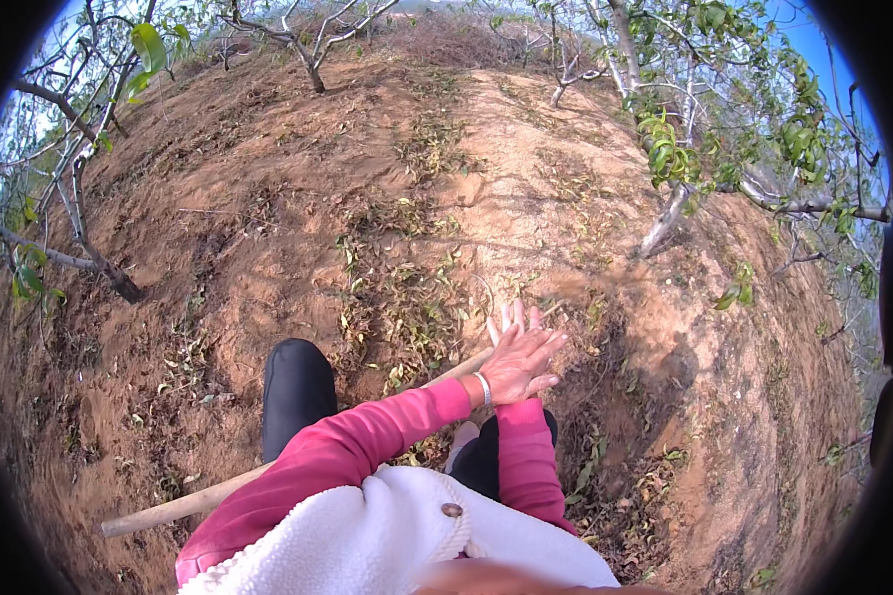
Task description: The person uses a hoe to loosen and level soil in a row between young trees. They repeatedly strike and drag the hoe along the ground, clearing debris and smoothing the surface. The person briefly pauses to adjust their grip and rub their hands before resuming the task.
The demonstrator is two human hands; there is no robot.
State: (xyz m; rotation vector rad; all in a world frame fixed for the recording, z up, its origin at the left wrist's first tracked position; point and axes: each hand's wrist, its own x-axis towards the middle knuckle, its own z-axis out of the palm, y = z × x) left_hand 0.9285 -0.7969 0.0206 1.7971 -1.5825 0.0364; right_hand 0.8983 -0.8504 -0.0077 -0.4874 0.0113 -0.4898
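Observation:
My left hand (519,363), with a silver-coloured bracelet (484,387) at its wrist, reaches across and lies over my right hand (519,318). Fingers of both hands are spread. The left palm covers most of the right hand, leaving its fingers showing beyond. A long wooden pole (186,506) runs diagonally beneath my arms and hands. Its thinner far end emerges just past the fingers, while the sleeve hides part of its middle. Neither hand is visibly gripping the pole. Whether it touches my legs is hidden.
Sloping bare soil (253,260) surrounds me, strewn with dry fallen leaves (417,312). Leafy trees stand at the left (108,271) and right (666,219), their branches reaching inward. Another tree (315,71) grows farther up. My dark-trousered knee (298,390) projects at left.

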